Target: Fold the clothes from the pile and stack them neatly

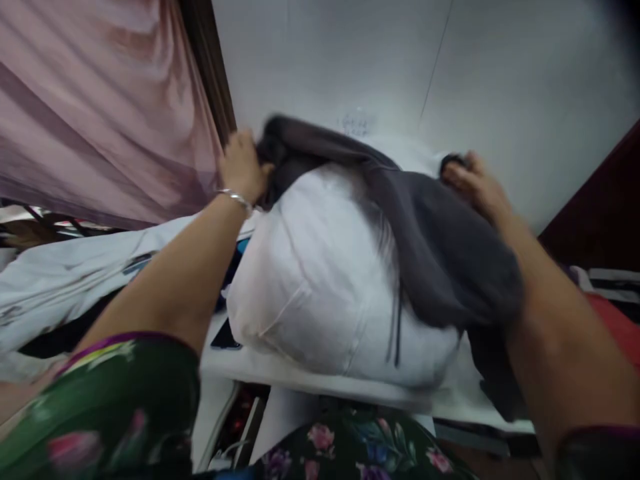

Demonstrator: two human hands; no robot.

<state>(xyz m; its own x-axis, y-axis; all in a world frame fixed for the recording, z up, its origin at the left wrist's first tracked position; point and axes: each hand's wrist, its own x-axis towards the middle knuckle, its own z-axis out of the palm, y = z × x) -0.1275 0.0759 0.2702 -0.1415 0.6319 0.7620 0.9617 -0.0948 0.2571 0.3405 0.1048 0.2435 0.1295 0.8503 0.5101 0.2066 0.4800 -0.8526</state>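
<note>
1. Head view: white cloth bundle (310, 287) sits over the white table (225, 363); motion blur noted.
2. Dark grey garment (445, 247) lies across the bundle's far and right sides; whether the two are joined cannot be determined.
3. Left hand (245, 167), at the bundle's far left, fingers closed on the garment.
4. Right hand (477, 183), beyond the bundle's far right, fingers curled tight around the garment's edge; exact finger placement blurred.
5. Pink curtain (115, 100) hangs left of the bundle; pale wall (325, 53) stands behind it.
</note>
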